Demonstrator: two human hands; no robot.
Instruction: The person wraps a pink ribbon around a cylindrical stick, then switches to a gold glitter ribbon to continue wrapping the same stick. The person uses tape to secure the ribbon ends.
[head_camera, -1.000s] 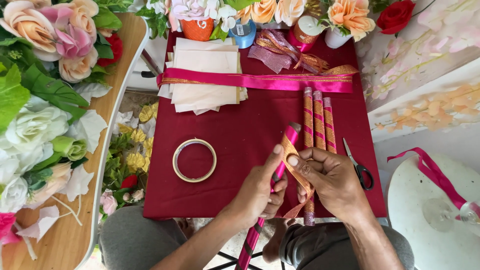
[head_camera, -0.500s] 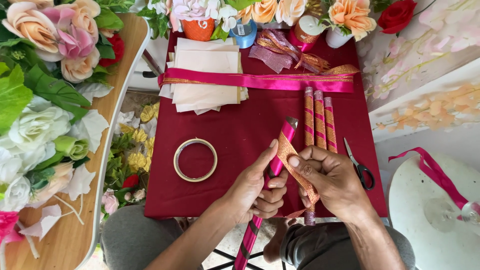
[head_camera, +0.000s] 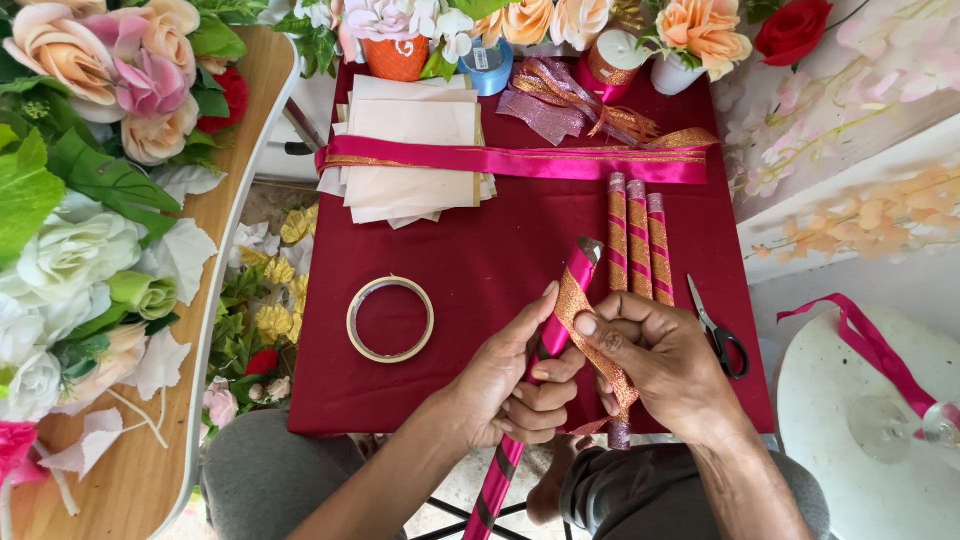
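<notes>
**Ribbon on pink stick**

Tape ring (head_camera: 390, 319) lies left on table (head_camera: 480, 250). Left hand (head_camera: 510, 385) grips pink stick (head_camera: 545, 345) over the front edge. Right hand (head_camera: 660, 365) pinches gold ribbon (head_camera: 580, 305) against it. Scissors (head_camera: 720, 330) at right.

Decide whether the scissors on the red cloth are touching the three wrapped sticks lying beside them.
Apart. In the head view a strip of bare red cloth shows between the scissors and the nearest of the three wrapped sticks.
</notes>
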